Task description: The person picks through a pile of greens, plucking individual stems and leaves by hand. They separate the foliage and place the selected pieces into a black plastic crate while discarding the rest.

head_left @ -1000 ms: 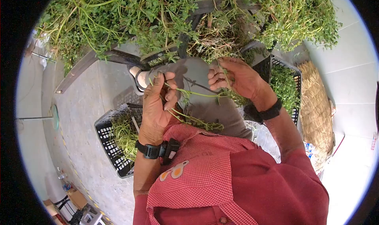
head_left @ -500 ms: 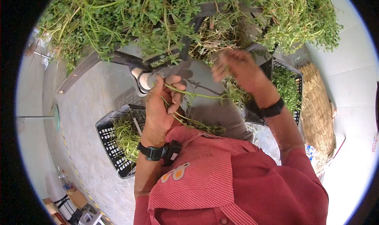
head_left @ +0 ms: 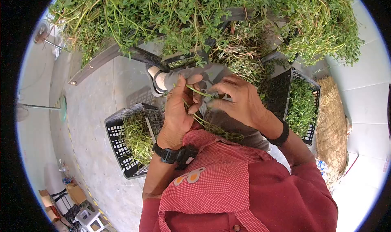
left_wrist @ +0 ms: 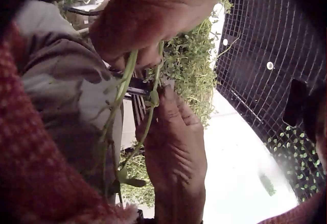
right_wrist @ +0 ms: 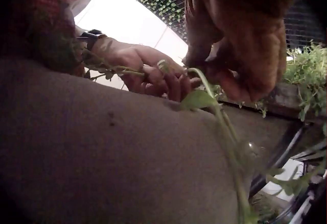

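Note:
In the head view my left hand (head_left: 177, 116) grips leafy green stems, and one trailing sprig (head_left: 222, 132) hangs from it over the apron. The right hand (head_left: 242, 101) is close in front of it, thumb and fingers pinching a green stem (head_left: 198, 91) that runs across from the left fingers. From the left wrist, two stems (left_wrist: 127, 78) dangle below the left hand, with the right hand (left_wrist: 176, 157) just beyond. In the right wrist view a stem (right_wrist: 225, 122) bends down from the right hand (right_wrist: 245, 45), and the left hand (right_wrist: 138, 63) is behind.
A thick heap of greens (head_left: 171, 20) covers the dark-framed table ahead. Black crates stand on both sides: the left crate (head_left: 122, 158) holds pale stems, the right crate (head_left: 315, 97) leafy greens. More stems (head_left: 240, 53) lie beneath the table. A straw roll (head_left: 332, 130) leans at right.
The right hand first drew back from the stem, then came left and down close to the left hand and pinched the stem there. The left hand keeps its grip. The head view shifted slightly.

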A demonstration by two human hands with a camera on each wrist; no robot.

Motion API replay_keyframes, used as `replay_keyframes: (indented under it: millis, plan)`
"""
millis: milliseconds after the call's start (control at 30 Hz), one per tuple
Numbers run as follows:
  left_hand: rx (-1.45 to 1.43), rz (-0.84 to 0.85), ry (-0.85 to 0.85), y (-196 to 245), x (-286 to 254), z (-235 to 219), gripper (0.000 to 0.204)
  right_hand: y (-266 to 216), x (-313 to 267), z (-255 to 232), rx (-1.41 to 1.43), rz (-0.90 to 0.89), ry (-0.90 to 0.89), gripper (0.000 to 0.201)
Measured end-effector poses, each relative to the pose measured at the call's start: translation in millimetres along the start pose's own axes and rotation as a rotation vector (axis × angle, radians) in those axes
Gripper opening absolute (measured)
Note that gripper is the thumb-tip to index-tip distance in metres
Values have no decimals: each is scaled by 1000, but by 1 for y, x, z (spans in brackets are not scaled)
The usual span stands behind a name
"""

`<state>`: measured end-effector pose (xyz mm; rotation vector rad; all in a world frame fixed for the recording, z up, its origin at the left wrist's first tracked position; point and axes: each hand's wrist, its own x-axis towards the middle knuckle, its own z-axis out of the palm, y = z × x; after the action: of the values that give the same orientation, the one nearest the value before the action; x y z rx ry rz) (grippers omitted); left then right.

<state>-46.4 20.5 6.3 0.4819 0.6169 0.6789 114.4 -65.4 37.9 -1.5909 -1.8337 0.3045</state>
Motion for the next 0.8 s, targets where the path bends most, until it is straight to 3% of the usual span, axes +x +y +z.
replay_keyframes:
  millis: [167, 233, 300, 367, 433, 467, 533, 567, 633, 800]
  plan:
    - [107, 65, 34, -1, -6, 11, 43, 11, 0, 6, 87, 79, -76, 23]
    - [128, 65, 0, -3, -6, 4, 42, 9, 1, 8, 19, -7, 17, 22]
    - [154, 65, -36, -4, -1, -7, 41, -4, 0, -6, 53, -24, -4, 23]
    - [-41, 27, 60, -3, 6, -20, 40, -19, -6, -25, 87, -41, -26, 23]
    - [-52, 42, 83, 2, 7, -22, 40, -25, -16, -39, 519, 266, -149, 22]
    - [-62, 52, 109, 3, 6, -22, 41, -23, -19, -36, 521, 269, -150, 22]
    - [-66, 56, 156, 2, 2, -10, 41, -14, -25, -24, 1437, 587, -160, 20]
    - [-70, 61, 203, 1, 1, -5, 42, -13, -26, -19, 1437, 585, -160, 20]
    - [-58, 63, 193, 0, 0, -4, 42, -18, -29, -7, 1393, 819, -302, 20]
    - [9, 86, 149, -2, -9, 7, 42, -22, -35, 8, 1267, 730, -229, 26]
